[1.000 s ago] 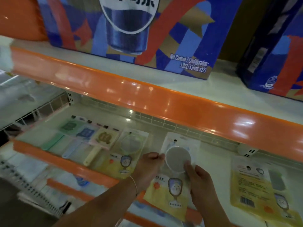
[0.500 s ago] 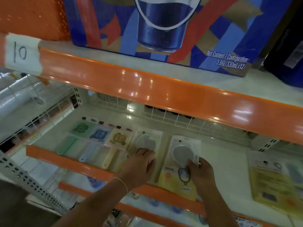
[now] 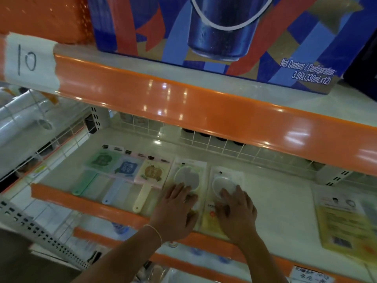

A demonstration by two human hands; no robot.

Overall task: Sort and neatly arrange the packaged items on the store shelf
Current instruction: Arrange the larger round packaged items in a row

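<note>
Both palms flat: my left hand (image 3: 177, 211) presses one mirror pack (image 3: 188, 176), my right hand (image 3: 236, 213) presses the neighbouring pack (image 3: 227, 181), fingers spread, gripping nothing. I'm squaring them up; next, probably the yellow pack (image 3: 346, 223) lying well off to my right.

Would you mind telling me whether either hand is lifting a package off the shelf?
No, the left hand and right hand both lie flat on packages resting on the shelf.

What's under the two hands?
Two flat packs lie side by side on the shelf. The left hand rests on one pack, the right hand on the other. A round mirror shows in each; the lower parts are mostly covered.
</note>
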